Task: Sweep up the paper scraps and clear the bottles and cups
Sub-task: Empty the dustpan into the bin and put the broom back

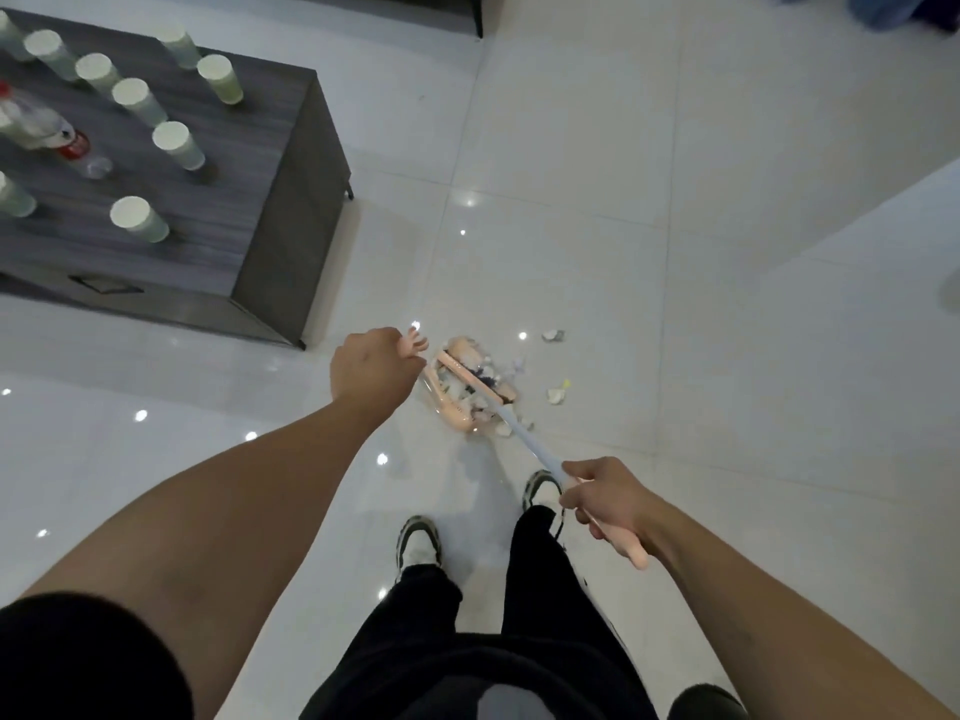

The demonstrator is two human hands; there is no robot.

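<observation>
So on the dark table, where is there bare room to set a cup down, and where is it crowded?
Bare: the near strip of the dark table, between the nearest paper cup and the near edge, plus the right margin beside the far-right cup. Crowded: the left and middle, where paper cups cluster around the lying plastic bottle.

Ten paper cups (pixel 178 145); two bottles (pixel 36 122); one broom (pixel 511 423); one dustpan (pixel 441 392).
</observation>
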